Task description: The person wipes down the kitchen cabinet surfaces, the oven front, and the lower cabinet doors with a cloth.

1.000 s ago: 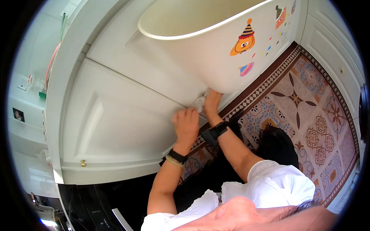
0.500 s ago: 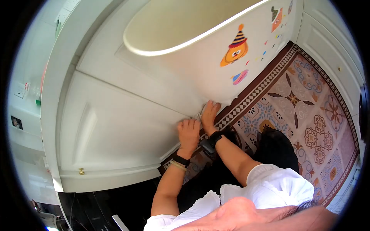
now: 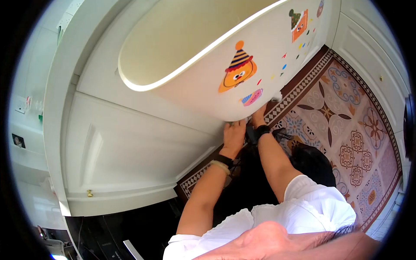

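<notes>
A large white open-topped bin [image 3: 186, 97] with cartoon stickers leans across the top middle of the head view, its rim facing up. My left hand [image 3: 234, 134] is at the bin's lower edge, its bent fingers close together. Something small and pale shows between my two hands, too little of it to name. My right hand [image 3: 259, 116] reaches under the same edge just to the right. The bin hides its fingers. A small whitish piece [image 3: 277, 96] sticks out below the bin, right of that hand.
White cabinet doors [image 3: 130, 138] with a brass knob [image 3: 89, 193] stand on the left. Another white cabinet front [image 3: 368, 52] is on the right. Patterned floor tiles [image 3: 329, 112] with a dark border lie between them. A black appliance front [image 3: 125, 232] is at the lower left.
The bin has shifted down and left and shows more of its inside. Both my hands have moved right and slightly up, and the right fingers are now hidden under the bin.
</notes>
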`<state>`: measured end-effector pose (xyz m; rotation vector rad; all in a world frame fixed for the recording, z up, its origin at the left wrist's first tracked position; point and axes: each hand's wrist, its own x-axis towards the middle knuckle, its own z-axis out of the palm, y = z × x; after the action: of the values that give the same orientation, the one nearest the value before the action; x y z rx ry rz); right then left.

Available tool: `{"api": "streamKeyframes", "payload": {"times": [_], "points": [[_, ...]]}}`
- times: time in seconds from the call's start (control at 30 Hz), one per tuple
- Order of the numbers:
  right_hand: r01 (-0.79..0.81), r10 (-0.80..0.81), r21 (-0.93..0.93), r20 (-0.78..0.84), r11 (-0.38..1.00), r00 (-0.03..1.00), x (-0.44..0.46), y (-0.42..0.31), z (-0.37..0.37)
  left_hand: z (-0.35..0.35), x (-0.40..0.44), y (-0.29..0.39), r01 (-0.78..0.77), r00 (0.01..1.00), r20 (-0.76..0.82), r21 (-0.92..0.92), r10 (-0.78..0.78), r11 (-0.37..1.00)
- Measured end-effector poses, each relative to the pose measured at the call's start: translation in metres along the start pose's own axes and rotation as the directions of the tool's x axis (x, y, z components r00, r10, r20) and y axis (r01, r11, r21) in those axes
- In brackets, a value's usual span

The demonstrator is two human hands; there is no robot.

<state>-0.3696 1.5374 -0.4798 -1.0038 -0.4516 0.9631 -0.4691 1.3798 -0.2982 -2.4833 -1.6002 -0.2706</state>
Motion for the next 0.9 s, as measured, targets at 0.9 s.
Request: {"api": "streamKeyframes", "payload": {"times": [0.9], "points": [[-0.597, 0.634, 0.249, -0.101, 0.762, 0.767, -0.237, -0.047, 0.091, -0.06, -0.101, -0.08, 0.159, 0.985, -0.085, 0.096, -0.151, 0.983]]}}
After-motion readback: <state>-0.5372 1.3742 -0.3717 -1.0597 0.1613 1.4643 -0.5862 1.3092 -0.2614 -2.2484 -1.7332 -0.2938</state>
